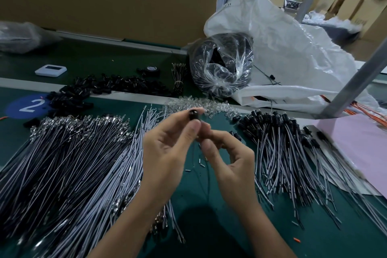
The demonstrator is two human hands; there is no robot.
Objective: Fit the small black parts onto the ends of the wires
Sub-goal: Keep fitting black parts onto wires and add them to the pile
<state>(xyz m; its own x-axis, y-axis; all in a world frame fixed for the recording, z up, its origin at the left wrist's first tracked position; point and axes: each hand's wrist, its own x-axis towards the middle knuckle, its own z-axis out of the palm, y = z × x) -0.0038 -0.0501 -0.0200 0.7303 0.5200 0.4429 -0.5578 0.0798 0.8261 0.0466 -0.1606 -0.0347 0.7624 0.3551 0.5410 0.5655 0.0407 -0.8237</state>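
At frame centre the small black part [193, 115], likely light and slippery, is pinched by its sides in the left hand [167, 146]; a limp wire [207, 178] seems pinched by the right hand [228, 153].

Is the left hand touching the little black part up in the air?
Touching. The head view shows the left hand pinching the small black part between thumb and fingertip, with no gap.

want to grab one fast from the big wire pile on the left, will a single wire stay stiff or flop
Probably floppy: the wires are thin and lie bent and sagging across each other. Likely very light for the same reason. It may snag, since the strands cross and their metal ends bunch together.
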